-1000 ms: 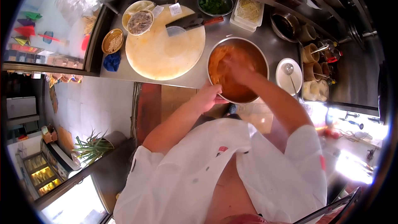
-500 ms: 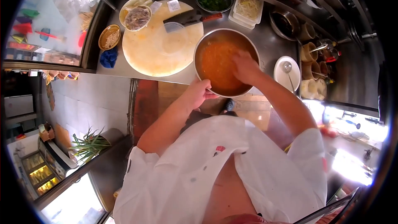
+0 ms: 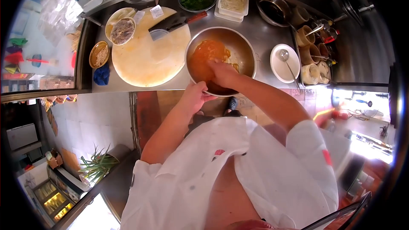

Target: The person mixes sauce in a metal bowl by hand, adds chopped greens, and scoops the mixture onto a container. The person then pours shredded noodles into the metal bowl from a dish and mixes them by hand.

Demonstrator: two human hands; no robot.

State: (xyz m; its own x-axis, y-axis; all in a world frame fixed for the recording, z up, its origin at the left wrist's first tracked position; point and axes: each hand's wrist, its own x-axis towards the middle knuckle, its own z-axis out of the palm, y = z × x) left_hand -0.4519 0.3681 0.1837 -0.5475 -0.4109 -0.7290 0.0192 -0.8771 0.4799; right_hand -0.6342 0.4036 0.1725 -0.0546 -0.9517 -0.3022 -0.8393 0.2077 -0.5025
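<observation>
As I look down through the head camera, a steel tabletop (image 3: 260, 34) spans the view, carrying a round board (image 3: 149, 66) at left. Just beside the board, at the near edge, is a wide metal bowl (image 3: 245, 51); it appears tilted, its orange liquid (image 3: 208, 51) gathered toward the left and near side. Right of it sits a white dish (image 3: 279, 71); a cleaver (image 3: 164, 24) lies on the board. My left grip (image 3: 198, 95) is clenched on the bowl's near left rim. My right grip (image 3: 224, 73) reaches inside, fingertips at the liquid; I cannot tell whether it is closed on anything. I judge the bowl stiff and moderately heavy, slippery where wet, its weight shifting as the loose liquid slops. That near left rim is a sound hold, thumb above, fingers beneath, kept firm and dry.
</observation>
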